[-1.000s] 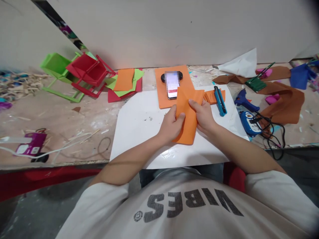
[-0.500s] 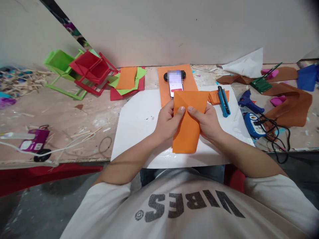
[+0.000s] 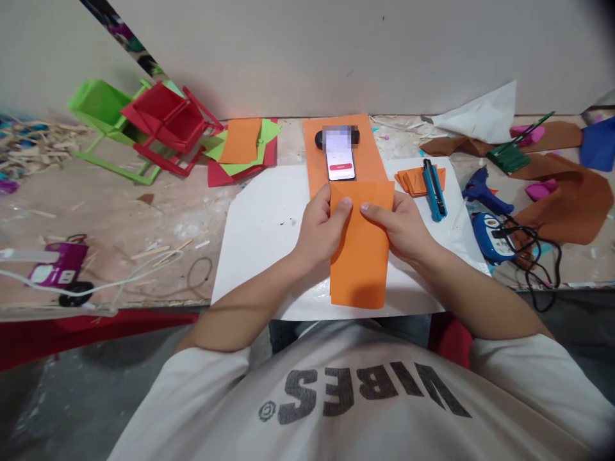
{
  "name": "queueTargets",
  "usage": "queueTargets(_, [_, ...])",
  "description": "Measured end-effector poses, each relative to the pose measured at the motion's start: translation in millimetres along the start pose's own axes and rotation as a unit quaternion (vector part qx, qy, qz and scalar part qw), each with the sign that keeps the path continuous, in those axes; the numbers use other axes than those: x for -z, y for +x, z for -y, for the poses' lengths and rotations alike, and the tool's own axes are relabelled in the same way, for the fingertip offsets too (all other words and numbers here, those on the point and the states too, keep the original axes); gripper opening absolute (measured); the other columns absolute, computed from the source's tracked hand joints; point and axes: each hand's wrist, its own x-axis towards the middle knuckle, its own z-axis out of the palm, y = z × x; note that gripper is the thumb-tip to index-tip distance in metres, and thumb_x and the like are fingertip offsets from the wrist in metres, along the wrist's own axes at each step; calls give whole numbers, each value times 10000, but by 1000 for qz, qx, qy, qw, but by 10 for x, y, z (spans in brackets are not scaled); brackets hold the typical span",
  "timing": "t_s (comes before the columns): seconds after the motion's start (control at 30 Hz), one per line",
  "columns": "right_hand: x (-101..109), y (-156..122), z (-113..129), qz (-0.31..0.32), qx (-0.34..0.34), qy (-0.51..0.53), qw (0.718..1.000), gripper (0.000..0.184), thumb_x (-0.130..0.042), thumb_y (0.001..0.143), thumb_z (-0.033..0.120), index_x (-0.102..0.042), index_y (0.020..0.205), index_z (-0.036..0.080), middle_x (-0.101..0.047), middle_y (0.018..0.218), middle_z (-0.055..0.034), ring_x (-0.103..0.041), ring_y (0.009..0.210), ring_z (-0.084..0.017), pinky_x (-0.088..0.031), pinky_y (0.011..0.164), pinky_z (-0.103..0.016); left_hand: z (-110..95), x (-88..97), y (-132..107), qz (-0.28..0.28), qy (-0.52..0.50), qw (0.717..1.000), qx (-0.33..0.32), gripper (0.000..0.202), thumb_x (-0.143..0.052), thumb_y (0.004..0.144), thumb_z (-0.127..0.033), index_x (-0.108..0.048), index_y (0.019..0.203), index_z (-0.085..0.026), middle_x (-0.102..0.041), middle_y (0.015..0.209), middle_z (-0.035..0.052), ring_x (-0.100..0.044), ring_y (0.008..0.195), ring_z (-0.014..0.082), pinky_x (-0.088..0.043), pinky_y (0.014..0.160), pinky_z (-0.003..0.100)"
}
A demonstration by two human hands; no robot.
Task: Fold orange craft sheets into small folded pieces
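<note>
Between my two hands is a folded orange paper sheet point(image 3: 359, 269), held above the white board point(image 3: 262, 237). My left hand point(image 3: 323, 221) grips its left edge, thumb on the front face and fingers hidden behind. On the opposite edge my right hand point(image 3: 401, 221) holds it the same way, its thumb pointing inward. Just beyond the sheet's top edge a phone point(image 3: 340, 153) with a lit screen rests on a larger orange sheet point(image 3: 319, 169). To the right of my right hand lie a blue utility knife point(image 3: 435, 191) and small orange paper pieces point(image 3: 410, 183).
At left stand a green miniature chair point(image 3: 103, 112) and a red miniature chair point(image 3: 166, 118), near coloured sheets point(image 3: 243, 142). A purple power strip point(image 3: 60, 264) with white cables lies front left. A blue glue gun point(image 3: 485, 191), a blue corded device point(image 3: 492, 237) and brown sheets point(image 3: 571, 198) lie right.
The folded orange paper has straightened: its flared top is now narrower, and its lower end has moved slightly toward me. Both hands keep hold of it. The view has shifted slightly.
</note>
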Motion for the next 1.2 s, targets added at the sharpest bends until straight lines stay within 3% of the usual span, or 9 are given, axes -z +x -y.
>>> queueTargets(0.13, [-26, -46, -44, 2, -1, -5, 1000, 554, -1138, 736, 591, -902, 1119, 267, -947, 1196, -79, -907, 1145, -358, -748, 1090, -550, -1, 31, 14, -31, 41, 998, -22, 619, -789, 1047, -864, -702, 1006, -252, -770, 991, 46, -735, 931, 234, -610, 864, 384])
queueTargets(0.43, [-23, -67, -111, -10, 2, -23, 1000, 599, -1127, 752, 650, -890, 1148, 269, -937, 1270, -89, -894, 1206, -374, -755, 1082, -556, 1, -7, -35, -50, 85, 995, -30, 583, -738, 1112, -809, -655, 958, -253, -745, 935, 34, -682, 838, 215, -572, 781, 373])
queueTargets(0.73, [-29, -81, -111, -9, 17, -36, 999, 598, -1114, 778, 658, -887, 1166, 264, -935, 1280, -88, -891, 1197, -367, -754, 1069, -543, 0, 9, -38, -69, 124, 987, -71, 637, -674, 1113, -868, -608, 927, -262, -676, 866, 23, -602, 775, 206, -520, 721, 376])
queueTargets(0.97, [-28, -64, -124, -13, 24, -38, 999, 586, -1118, 773, 646, -886, 1148, 261, -939, 1249, -78, -890, 1157, -344, -755, 1053, -513, -4, 16, -32, -56, 129, 988, -69, 619, -665, 1107, -882, -652, 992, -274, -716, 927, 43, -661, 850, 235, -565, 776, 404])
queueTargets(1.2, [-42, -79, -108, -25, 18, -44, 999, 605, -1131, 739, 670, -882, 1126, 276, -936, 1231, -74, -885, 1177, -356, -752, 1080, -523, -82, 9, -41, -71, 133, 988, -42, 608, -684, 1111, -854, -658, 946, -270, -712, 924, 51, -658, 890, 247, -555, 809, 410])
